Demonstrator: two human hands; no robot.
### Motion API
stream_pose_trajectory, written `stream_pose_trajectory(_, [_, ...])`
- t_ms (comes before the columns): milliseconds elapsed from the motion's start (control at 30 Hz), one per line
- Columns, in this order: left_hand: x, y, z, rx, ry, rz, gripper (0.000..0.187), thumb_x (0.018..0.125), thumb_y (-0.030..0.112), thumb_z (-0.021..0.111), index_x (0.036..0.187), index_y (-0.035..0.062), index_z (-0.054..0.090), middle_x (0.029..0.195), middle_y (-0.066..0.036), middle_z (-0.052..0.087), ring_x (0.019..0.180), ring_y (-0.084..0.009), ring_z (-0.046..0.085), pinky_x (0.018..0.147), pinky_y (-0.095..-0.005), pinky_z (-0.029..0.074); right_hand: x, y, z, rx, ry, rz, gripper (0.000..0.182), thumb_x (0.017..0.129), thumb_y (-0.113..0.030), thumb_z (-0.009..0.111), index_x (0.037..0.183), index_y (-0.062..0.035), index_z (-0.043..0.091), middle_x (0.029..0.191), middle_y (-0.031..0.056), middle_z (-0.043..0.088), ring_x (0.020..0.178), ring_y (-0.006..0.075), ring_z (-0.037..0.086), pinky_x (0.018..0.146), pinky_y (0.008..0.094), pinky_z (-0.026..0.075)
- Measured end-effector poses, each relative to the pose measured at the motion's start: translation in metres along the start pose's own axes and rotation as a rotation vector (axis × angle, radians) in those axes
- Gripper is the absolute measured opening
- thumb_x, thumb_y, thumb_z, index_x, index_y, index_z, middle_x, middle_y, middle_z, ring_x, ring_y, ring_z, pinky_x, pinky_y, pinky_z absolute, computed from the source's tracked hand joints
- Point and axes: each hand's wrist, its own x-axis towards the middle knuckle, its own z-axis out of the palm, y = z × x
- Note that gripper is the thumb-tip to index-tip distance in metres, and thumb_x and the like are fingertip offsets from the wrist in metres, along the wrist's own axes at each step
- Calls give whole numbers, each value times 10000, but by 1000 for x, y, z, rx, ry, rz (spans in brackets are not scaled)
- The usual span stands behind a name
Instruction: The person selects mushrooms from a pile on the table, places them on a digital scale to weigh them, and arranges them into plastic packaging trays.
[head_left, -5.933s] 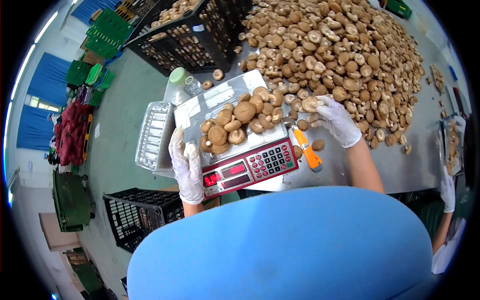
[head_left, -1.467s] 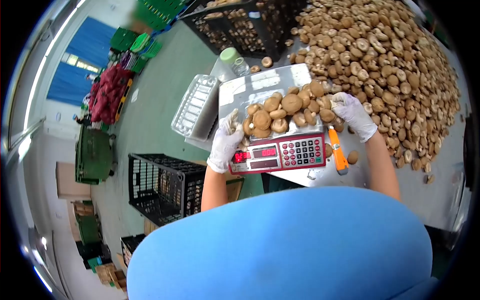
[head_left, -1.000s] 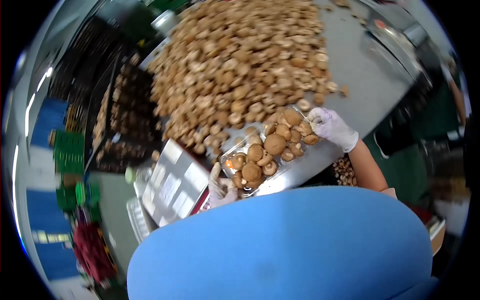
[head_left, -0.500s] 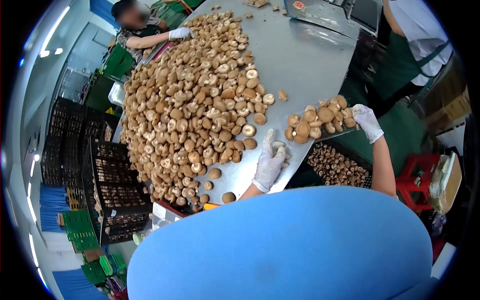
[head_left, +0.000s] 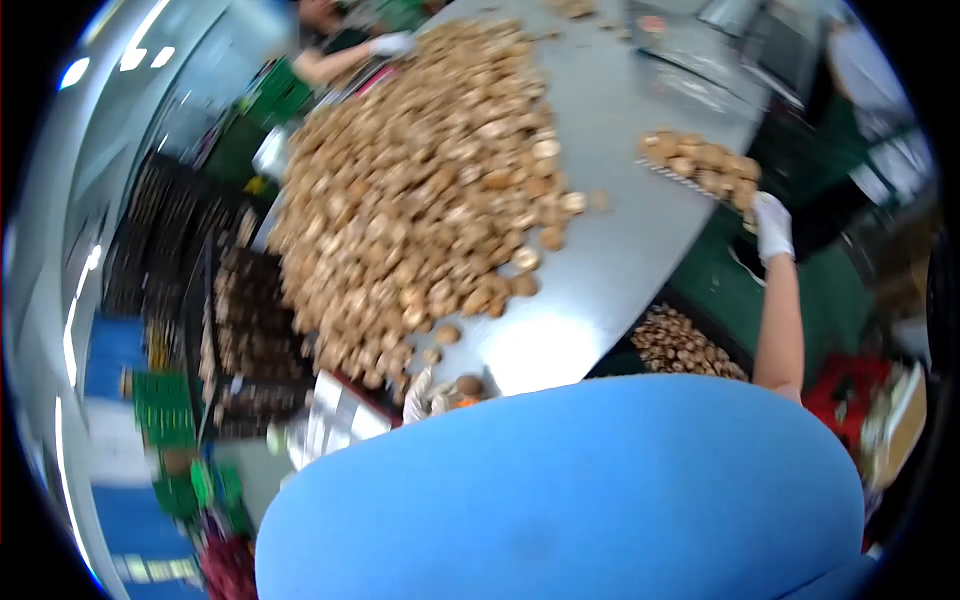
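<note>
My right hand (head_left: 773, 228), in a white glove, grips the near end of a tray heaped with brown mushrooms (head_left: 705, 165). A striped edge (head_left: 680, 180) of this tray shows; it is over the right rim of the metal table (head_left: 640, 230). My left hand (head_left: 420, 398), also gloved, is low at the table's near edge, blurred and partly covered by my blue clothing (head_left: 560, 480). Beside it lie a single mushroom (head_left: 469, 385) and an orange object (head_left: 467, 402); its grip is not clear. A large mushroom pile (head_left: 420, 180) spreads over the table's left half.
Below the table's right edge stands a crate of mushrooms (head_left: 685, 340). Stacked dark crates (head_left: 255, 310) line the left side. Across the table are a co-worker's gloved hand (head_left: 392, 45) and a scale-like device (head_left: 690, 55). A red stool (head_left: 840, 395) is at right.
My right hand has carried the mushroom tray forward and up from the table's near right corner. My left hand has moved left and back toward the near edge. The view has shifted and blurred.
</note>
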Motion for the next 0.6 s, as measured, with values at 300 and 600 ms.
stream_pose_trajectory(300, [-126,58,-58,292,638,-12,375,1021,145,603,1367,3,583,1199,-84,678,1104,-140,619,991,-279,479,15,18,60,98,396,-231,271,1028,-300,603,1056,-38,663,990,149,662,893,271,605,841,400,517])
stream_pose_trajectory(600, [-214,34,-309,1457,1256,-240,351,998,322,522,1187,70,678,1219,-240,653,1146,-400,619,944,-514,498,-166,-132,201,130,-323,-701,256,1039,-73,524,1230,44,648,1171,127,704,1100,231,647,1007,349,487])
